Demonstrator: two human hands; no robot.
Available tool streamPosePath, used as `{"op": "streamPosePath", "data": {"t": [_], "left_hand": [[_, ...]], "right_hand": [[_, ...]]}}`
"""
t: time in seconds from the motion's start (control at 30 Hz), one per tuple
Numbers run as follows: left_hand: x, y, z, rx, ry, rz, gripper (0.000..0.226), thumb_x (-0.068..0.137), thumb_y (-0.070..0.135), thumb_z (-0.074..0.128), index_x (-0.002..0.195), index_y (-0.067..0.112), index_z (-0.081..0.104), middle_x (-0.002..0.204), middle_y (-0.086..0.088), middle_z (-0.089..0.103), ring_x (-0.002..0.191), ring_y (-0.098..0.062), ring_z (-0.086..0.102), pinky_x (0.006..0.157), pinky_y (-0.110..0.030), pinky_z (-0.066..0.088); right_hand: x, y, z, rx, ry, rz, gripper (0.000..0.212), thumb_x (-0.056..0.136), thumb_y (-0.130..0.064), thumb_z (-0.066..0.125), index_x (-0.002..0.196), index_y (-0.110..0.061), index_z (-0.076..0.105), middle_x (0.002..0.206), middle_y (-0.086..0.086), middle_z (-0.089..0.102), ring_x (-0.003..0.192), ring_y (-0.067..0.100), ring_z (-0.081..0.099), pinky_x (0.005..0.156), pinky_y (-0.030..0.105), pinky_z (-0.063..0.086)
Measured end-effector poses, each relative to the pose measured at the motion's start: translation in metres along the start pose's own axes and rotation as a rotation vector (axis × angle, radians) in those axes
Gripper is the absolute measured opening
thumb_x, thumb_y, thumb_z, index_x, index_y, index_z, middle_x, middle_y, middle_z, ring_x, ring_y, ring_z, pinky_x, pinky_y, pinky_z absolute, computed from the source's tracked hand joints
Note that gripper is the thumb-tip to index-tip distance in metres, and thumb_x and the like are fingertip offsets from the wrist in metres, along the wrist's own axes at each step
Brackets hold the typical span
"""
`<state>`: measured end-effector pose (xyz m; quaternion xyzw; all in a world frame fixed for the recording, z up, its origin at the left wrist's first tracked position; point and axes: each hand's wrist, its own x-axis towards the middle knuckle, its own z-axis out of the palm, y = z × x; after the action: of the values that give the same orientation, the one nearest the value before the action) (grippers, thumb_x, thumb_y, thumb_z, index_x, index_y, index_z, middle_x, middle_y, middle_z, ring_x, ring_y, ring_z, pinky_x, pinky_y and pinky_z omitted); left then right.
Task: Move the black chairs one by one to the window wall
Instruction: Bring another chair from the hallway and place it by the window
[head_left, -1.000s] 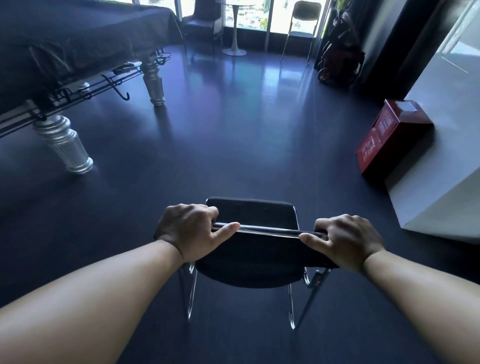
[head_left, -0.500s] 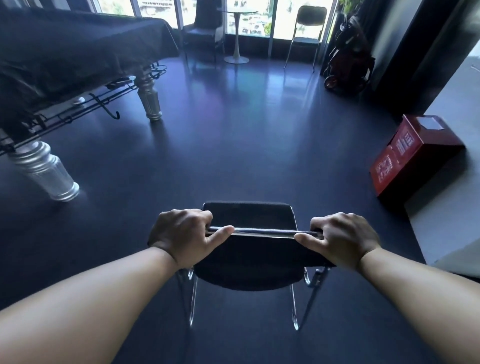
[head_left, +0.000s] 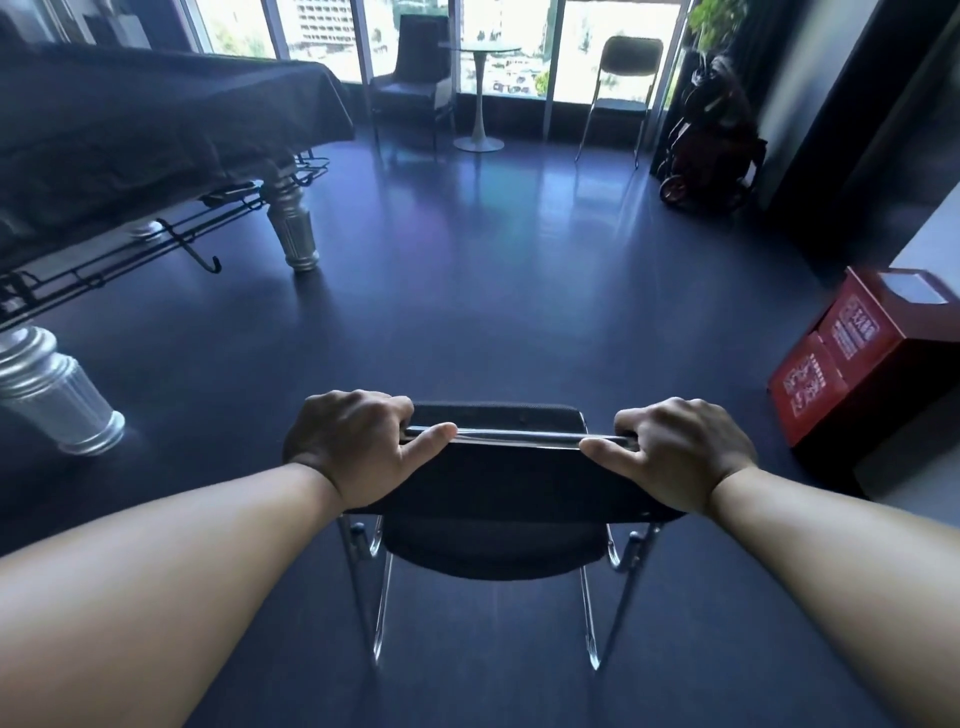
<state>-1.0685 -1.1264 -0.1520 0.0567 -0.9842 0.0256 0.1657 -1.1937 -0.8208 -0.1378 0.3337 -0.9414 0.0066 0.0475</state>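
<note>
A black chair (head_left: 498, 483) sits in the near middle of the dark floor (head_left: 467, 291), its back towards the camera and its seat facing the window wall (head_left: 613, 47) at the far edge. Whether its chrome legs touch the floor cannot be told. The left hand (head_left: 353, 447) grips the left end of the backrest top, fingers curled over the front and thumb lying along the chrome bar (head_left: 519, 435). The right hand (head_left: 680, 457) grips the right end in the same way, fingers clamped over the top and thumb pointing inward on the bar. Along the floor's left edge stands a large table under a black cloth (head_left: 130, 130) on silver legs (head_left: 293, 228). A red box (head_left: 841, 364) lies by the right edge. At the far edge, against the glass, stand a dark armchair (head_left: 415, 78), a round white table (head_left: 480, 93) and a light-framed chair (head_left: 623, 78).
</note>
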Motion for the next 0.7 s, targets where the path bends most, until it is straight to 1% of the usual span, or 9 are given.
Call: {"op": "streamPosePath", "data": {"t": [0.13,0.23,0.3,0.4,0.5,0.57,0.63,0.7], "left_hand": [[0.048,-0.011,0.016,0.033,0.013,0.001,0.076,0.076,0.085,0.006,0.064,0.019,0.042,0.062,0.006,0.053,0.064,-0.022,0.048,0.059,-0.032,0.029],[0.091,-0.023,0.031,0.037,0.017,0.012,0.076,0.076,0.085,0.005,0.064,0.019,0.042,0.06,0.006,0.05,0.063,-0.021,0.048,0.059,-0.032,0.03],[0.124,-0.033,0.044,0.022,0.021,0.018,0.077,0.076,0.085,0.006,0.064,0.018,0.043,0.061,0.006,0.053,0.065,-0.021,0.053,0.06,-0.032,0.031],[0.18,-0.05,0.065,0.01,0.019,0.031,0.078,0.076,0.085,0.006,0.065,0.018,0.044,0.063,0.007,0.055,0.07,-0.022,0.058,0.061,-0.032,0.032],[0.229,-0.064,0.081,0.01,0.015,0.046,0.079,0.076,0.086,0.005,0.066,0.019,0.044,0.064,0.006,0.056,0.068,-0.021,0.055,0.062,-0.032,0.032],[0.262,-0.075,0.094,0.003,0.007,0.053,0.078,0.075,0.086,0.004,0.066,0.019,0.044,0.065,0.007,0.055,0.067,-0.02,0.051,0.062,-0.032,0.031],[0.29,-0.085,0.103,-0.003,0.004,0.065,0.079,0.073,0.087,0.003,0.067,0.02,0.044,0.066,0.007,0.056,0.069,-0.021,0.053,0.063,-0.032,0.03],[0.312,-0.095,0.11,-0.014,0.018,0.081,0.086,0.068,0.093,-0.002,0.066,0.021,0.045,0.064,0.008,0.054,0.067,-0.02,0.05,0.063,-0.031,0.029]], "right_hand": [[0.052,0.02,0.007,0.003,0.025,-0.013,0.086,0.067,-0.091,0.008,0.078,-0.024,0.061,0.077,-0.005,0.065,0.079,0.025,0.059,0.069,0.033,0.041],[0.095,0.033,0.011,-0.01,0.013,-0.011,0.083,0.071,-0.09,0.012,0.079,-0.024,0.061,0.077,-0.005,0.064,0.078,0.024,0.057,0.069,0.033,0.04],[0.126,0.043,0.014,-0.013,0.019,-0.005,0.083,0.071,-0.09,0.012,0.079,-0.023,0.06,0.075,-0.006,0.062,0.076,0.023,0.054,0.069,0.033,0.04],[0.183,0.061,0.023,-0.022,0.037,0.005,0.084,0.07,-0.091,0.01,0.078,-0.023,0.059,0.074,-0.007,0.061,0.079,0.023,0.059,0.07,0.033,0.042],[0.23,0.075,0.027,-0.014,0.053,0.009,0.086,0.068,-0.092,0.006,0.076,-0.023,0.057,0.072,-0.007,0.059,0.079,0.023,0.059,0.07,0.033,0.041],[0.263,0.082,0.031,-0.019,0.062,0.018,0.089,0.064,-0.092,0.003,0.077,-0.023,0.058,0.073,-0.006,0.061,0.08,0.024,0.06,0.07,0.033,0.042],[0.287,0.088,0.033,-0.012,0.074,0.034,0.09,0.063,-0.092,0.004,0.077,-0.023,0.059,0.076,-0.005,0.064,0.082,0.025,0.062,0.069,0.033,0.041],[0.307,0.091,0.036,-0.01,0.074,0.04,0.09,0.064,-0.093,0.005,0.075,-0.022,0.058,0.078,-0.004,0.066,0.082,0.027,0.062,0.068,0.033,0.04]]}}
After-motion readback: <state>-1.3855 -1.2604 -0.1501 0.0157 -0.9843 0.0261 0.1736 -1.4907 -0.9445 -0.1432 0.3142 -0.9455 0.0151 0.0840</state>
